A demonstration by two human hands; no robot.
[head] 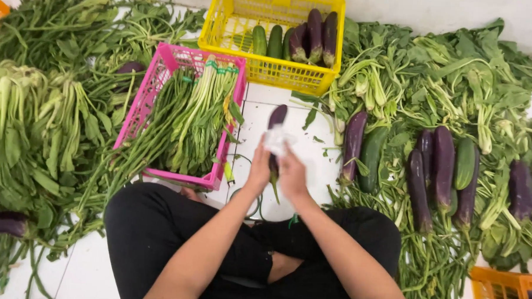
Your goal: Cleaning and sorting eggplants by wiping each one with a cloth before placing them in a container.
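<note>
White tiled floor (pixel 313 157) heaped with leafy greens (pixel 37 118): both hands, left hand (pixel 259 170) and right hand (pixel 293 175), gripping a purple eggplant (pixel 277 117) with white wrap (pixel 277 139) mid-wrapping; next likely needs the wrap snugged, then the yellow crate (pixel 268 73) beyond.

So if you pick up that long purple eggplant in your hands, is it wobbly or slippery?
Probably stiff: the eggplant sticks out straight above both hands without drooping. Its glossy skin suggests it could be a bit slippery. The rounded, long shape means it might roll if laid on the white tile floor.
</note>
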